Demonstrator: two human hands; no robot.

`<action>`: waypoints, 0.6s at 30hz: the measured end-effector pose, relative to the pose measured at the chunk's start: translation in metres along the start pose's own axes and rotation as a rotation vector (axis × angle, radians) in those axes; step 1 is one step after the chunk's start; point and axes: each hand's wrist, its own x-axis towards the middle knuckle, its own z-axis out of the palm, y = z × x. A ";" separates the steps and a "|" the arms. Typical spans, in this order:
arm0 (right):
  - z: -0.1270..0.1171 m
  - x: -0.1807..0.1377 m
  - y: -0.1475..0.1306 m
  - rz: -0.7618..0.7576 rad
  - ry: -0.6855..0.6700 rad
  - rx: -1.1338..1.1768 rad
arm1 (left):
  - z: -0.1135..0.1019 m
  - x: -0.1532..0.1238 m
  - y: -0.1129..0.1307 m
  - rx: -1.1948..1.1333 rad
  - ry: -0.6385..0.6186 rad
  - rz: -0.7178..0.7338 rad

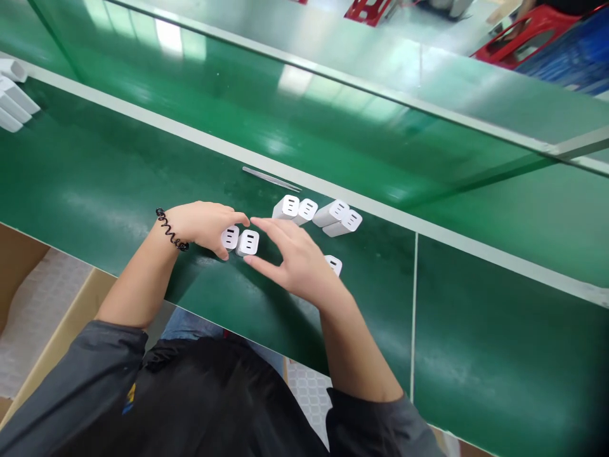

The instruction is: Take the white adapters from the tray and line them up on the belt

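Two white charger blocks (240, 240) lie side by side on the green belt (95, 184), port faces toward me. My left hand (204, 223), with a black coil band at the wrist, curls over the left block and grips it. My right hand (295, 260) hovers just right of the pair, fingers spread, fingertips near the right block. Partly hidden behind the right hand lies another white block (333, 264). Farther back, several more white blocks (316, 214) lie in a row.
Metal tweezers (271, 178) lie near the pale rail (428, 235) that borders the belt. More white blocks (14, 101) sit at the far left edge. Cardboard boxes (28, 317) with white trays stand below the belt's near edge. Red stools (518, 38) are at the top right.
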 end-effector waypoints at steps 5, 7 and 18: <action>0.029 -0.010 -0.003 0.063 0.057 -0.010 | 0.018 -0.010 -0.013 -0.054 0.124 0.000; 0.033 -0.013 -0.001 0.064 0.102 -0.045 | 0.030 -0.012 -0.016 -0.066 0.204 0.025; -0.007 -0.044 0.014 0.103 0.051 -0.316 | 0.044 0.030 0.036 0.103 0.267 0.218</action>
